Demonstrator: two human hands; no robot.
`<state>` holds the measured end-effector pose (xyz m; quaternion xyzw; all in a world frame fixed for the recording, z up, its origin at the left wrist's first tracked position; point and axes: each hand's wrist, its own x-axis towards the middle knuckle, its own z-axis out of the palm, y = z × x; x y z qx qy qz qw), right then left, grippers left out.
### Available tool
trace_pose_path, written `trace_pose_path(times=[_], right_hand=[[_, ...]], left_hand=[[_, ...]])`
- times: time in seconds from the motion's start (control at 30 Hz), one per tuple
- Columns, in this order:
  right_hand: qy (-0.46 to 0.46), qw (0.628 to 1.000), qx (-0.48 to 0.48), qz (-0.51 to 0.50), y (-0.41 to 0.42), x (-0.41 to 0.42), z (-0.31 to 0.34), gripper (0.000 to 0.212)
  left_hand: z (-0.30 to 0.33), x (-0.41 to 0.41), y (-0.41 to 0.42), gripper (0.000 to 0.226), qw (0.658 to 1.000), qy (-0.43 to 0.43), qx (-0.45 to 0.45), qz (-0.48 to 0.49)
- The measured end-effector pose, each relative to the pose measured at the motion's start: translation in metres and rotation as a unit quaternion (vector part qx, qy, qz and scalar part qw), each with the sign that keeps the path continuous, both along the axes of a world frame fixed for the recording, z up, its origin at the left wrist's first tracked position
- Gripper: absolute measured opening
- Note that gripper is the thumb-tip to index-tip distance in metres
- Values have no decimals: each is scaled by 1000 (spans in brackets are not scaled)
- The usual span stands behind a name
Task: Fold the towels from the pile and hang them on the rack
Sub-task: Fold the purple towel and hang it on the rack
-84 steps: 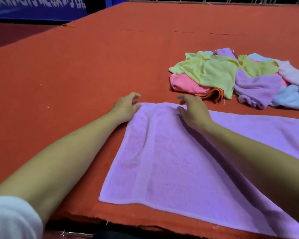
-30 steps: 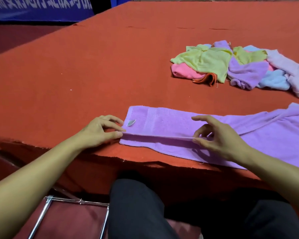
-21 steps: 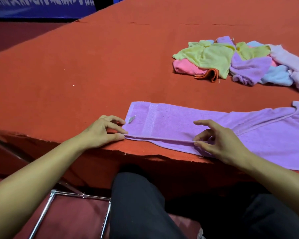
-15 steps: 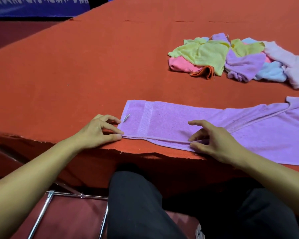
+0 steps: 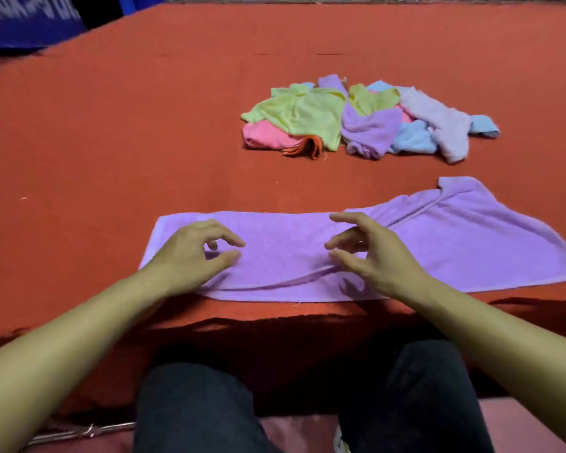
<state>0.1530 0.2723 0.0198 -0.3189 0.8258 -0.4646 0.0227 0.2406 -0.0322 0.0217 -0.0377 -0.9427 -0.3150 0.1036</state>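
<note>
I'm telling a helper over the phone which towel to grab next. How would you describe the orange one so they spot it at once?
On the red table, look past the flat purple towel to the heap of towels behind it. At the heap's near left edge, under the yellow towel and beside the pink towel, a small orange towel pokes out. It is the heap's only orange piece.

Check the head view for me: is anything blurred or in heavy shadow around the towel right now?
Head view: the blue banner at top left is smeared by motion blur, its lettering unreadable; the purple towel and both hands, left hand and right hand, are fairly sharp; deep shadow sits under the table edge; wide-angle bending shows at the borders; no glare.
</note>
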Motion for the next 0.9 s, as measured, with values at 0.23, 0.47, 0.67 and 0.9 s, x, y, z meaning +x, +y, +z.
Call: trace_pose_path(times=[0.23,0.47,0.67,0.9], right_hand=[[16,985,-2,-170,98,-90,-4,43],[58,961,96,-252,170,-201,5,50],[31,943,230,-240,178,-269,-8,59],[27,941,241,-238,186,-281,-28,58]], left_hand=[[4,-108,143,16,990,-6,20,-142],[-3,-187,235,22,985,-31,82,-146],[-13,-238,270,29,985,-52,128,-104],[-25,-250,279,31,987,-68,116,-89]])
